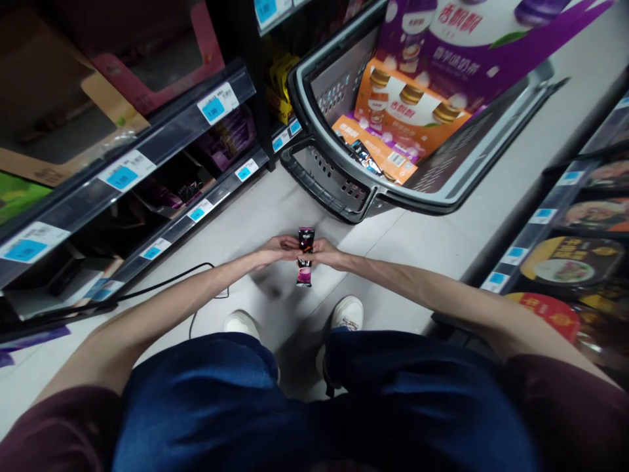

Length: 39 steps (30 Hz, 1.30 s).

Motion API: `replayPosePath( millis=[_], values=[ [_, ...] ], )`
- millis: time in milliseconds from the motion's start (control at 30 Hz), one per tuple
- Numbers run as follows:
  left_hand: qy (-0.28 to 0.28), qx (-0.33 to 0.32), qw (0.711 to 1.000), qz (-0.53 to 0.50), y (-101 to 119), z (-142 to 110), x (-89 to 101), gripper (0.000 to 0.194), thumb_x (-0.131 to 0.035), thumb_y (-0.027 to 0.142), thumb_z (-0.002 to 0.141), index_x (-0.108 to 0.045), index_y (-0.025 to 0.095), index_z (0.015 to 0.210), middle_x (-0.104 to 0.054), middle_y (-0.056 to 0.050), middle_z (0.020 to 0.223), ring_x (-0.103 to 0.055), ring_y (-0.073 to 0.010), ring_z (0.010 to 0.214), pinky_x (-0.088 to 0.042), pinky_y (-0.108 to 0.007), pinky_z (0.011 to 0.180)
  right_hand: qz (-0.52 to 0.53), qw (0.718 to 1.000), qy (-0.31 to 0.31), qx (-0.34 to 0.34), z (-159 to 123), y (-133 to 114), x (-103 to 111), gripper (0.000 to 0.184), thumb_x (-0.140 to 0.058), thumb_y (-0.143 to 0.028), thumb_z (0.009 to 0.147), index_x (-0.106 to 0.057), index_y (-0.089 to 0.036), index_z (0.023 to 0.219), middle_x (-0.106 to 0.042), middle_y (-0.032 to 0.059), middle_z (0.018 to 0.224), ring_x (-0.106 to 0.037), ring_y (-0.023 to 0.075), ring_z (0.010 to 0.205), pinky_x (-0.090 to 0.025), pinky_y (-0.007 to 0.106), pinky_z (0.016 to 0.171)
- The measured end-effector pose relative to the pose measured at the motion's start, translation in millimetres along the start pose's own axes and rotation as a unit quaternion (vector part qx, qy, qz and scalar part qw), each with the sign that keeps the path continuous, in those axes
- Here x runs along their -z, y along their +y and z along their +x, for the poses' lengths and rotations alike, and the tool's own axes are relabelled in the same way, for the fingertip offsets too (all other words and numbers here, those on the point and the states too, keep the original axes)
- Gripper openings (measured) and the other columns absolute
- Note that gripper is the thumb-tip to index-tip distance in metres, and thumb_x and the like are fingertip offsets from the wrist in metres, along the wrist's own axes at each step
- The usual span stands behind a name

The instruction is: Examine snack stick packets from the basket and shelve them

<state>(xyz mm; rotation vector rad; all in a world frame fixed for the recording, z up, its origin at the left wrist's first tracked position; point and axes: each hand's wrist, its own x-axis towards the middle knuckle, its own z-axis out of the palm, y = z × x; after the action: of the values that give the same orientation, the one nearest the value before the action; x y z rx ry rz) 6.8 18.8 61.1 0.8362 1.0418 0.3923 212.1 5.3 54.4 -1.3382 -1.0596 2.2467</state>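
Between my two hands, above the floor in front of my shoes, is a long narrow wrapped packet [304, 275], black with magenta ends and a streak of orange. My left hand [284, 250] grips its left edge, and the fingers of my right hand [325, 254] close on its right edge about the middle. Fingers partly cover the packet's centre, so I cannot tell whether it is one piece or several small ones together. Just beyond the hands stands a grey shopping basket [422, 200] with its black handle [322, 196] folded down toward me.
Inside the basket lie orange cartons [413, 121], a tall purple carton [472, 59] and some dark shiny packets [366, 157]. Shelves with price tags [122, 172] line the left. Packaged bowls [570, 262] fill the right-hand shelf. A black cable [167, 286] runs across the floor [393, 249].
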Motion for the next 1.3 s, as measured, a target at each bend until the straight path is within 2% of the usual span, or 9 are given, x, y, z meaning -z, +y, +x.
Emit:
replayPosePath(
  millis=[133, 267, 433, 533, 700, 833, 933, 1100, 1300],
  values=[
    [-0.104, 0.071, 0.992, -0.001, -12, -13, -6.1, 0.05, -0.09, 0.028, 0.058, -0.066, 0.014, 0.099, -0.07, -0.007, 0.094, -0.067, -0.0172, 0.086, -0.055, -0.037, 0.084, -0.008, 1.0, 0.02, -0.002, 1, -2, -1, 0.043, -0.086, -0.041, 0.069, -0.072, -0.012, 0.098, -0.075, 0.0095, 0.095, -0.07, 0.0184, 0.083, -0.058, 0.027, 0.071],
    [-0.091, 0.057, 0.994, 0.014, -28, -20, -21.1, 0.043, -0.09, 0.032, 0.057, -0.067, 0.014, 0.089, -0.069, -0.004, 0.081, -0.065, -0.0144, 0.075, -0.054, -0.033, 0.078, 0.017, 0.998, 0.061, -0.018, 3, -9, -5, 0.048, -0.061, -0.058, 0.089, -0.072, -0.012, 0.098, -0.074, 0.0138, 0.104, -0.071, 0.0198, 0.083, -0.059, 0.029, 0.07],
    [-0.077, 0.006, 0.993, 0.089, -27, -13, -20.6, 0.04, -0.09, 0.036, 0.056, -0.067, 0.012, 0.079, -0.066, 0.0, 0.069, -0.057, -0.01, 0.063, -0.043, -0.023, 0.061, 0.037, 0.994, 0.103, 0.004, 4, -15, -7, 0.05, -0.051, -0.059, 0.094, -0.072, -0.014, 0.099, -0.073, 0.0133, 0.109, -0.072, 0.0197, 0.081, -0.057, 0.028, 0.066],
    [-0.072, -0.009, 0.992, 0.103, -21, -8, -15.9, 0.041, -0.09, 0.038, 0.055, -0.066, 0.012, 0.076, -0.066, 0.0, 0.067, -0.055, -0.0096, 0.06, -0.039, -0.023, 0.058, 0.035, 0.993, 0.109, 0.019, 5, -16, -5, 0.05, -0.053, -0.059, 0.093, -0.073, -0.014, 0.096, -0.074, 0.0132, 0.108, -0.072, 0.0187, 0.078, -0.056, 0.026, 0.064],
    [-0.097, 0.002, 0.989, 0.109, -18, -10, -14.7, 0.039, -0.088, 0.041, 0.059, -0.068, 0.012, 0.076, -0.067, -0.001, 0.067, -0.057, -0.0104, 0.061, -0.043, -0.024, 0.062, 0.024, 0.993, 0.11, 0.029, 6, -13, -1, 0.046, -0.062, -0.058, 0.088, -0.075, -0.014, 0.093, -0.075, 0.0119, 0.103, -0.071, 0.0183, 0.08, -0.055, 0.025, 0.065],
    [-0.109, 0.023, 0.992, 0.06, -24, -11, -14.2, 0.042, -0.084, 0.044, 0.066, -0.073, 0.014, 0.095, -0.073, -0.005, 0.084, -0.065, -0.0141, 0.075, -0.05, -0.028, 0.075, 0.033, 0.993, 0.11, 0.022, 4, -12, 0, 0.046, -0.064, -0.059, 0.086, -0.075, -0.014, 0.093, -0.075, 0.0119, 0.102, -0.07, 0.0181, 0.081, -0.055, 0.026, 0.067],
    [-0.085, 0.033, 0.995, 0.03, -28, -8, -12.5, 0.042, -0.082, 0.046, 0.069, -0.075, 0.016, 0.097, -0.074, -0.007, 0.091, -0.067, -0.0157, 0.081, -0.051, -0.031, 0.081, 0.033, 0.996, 0.078, 0.035, 2, -15, 0, 0.041, -0.073, -0.053, 0.08, -0.074, -0.014, 0.096, -0.074, 0.0106, 0.104, -0.069, 0.0171, 0.085, -0.054, 0.024, 0.069],
    [-0.01, 0.019, 0.998, 0.056, -28, -4, -9.9, 0.036, -0.082, 0.045, 0.068, -0.077, 0.015, 0.088, -0.074, -0.005, 0.084, -0.064, -0.014, 0.077, -0.05, -0.029, 0.079, -0.003, 0.997, 0.067, 0.047, 2, -18, 3, 0.039, -0.087, -0.037, 0.065, -0.074, -0.012, 0.091, -0.075, 0.0095, 0.094, -0.067, 0.0152, 0.077, -0.051, 0.022, 0.065],
    [-0.01, 0.025, 0.997, 0.066, -20, -9, -12.8, 0.045, -0.089, 0.043, 0.057, -0.075, 0.015, 0.09, -0.073, -0.006, 0.091, -0.064, -0.015, 0.08, -0.049, -0.03, 0.079, -0.001, 0.996, 0.083, 0.04, 8, -11, 8, 0.038, -0.088, -0.036, 0.064, -0.074, -0.012, 0.09, -0.075, 0.0097, 0.088, -0.068, 0.0153, 0.074, -0.051, 0.021, 0.061]
  ],
)
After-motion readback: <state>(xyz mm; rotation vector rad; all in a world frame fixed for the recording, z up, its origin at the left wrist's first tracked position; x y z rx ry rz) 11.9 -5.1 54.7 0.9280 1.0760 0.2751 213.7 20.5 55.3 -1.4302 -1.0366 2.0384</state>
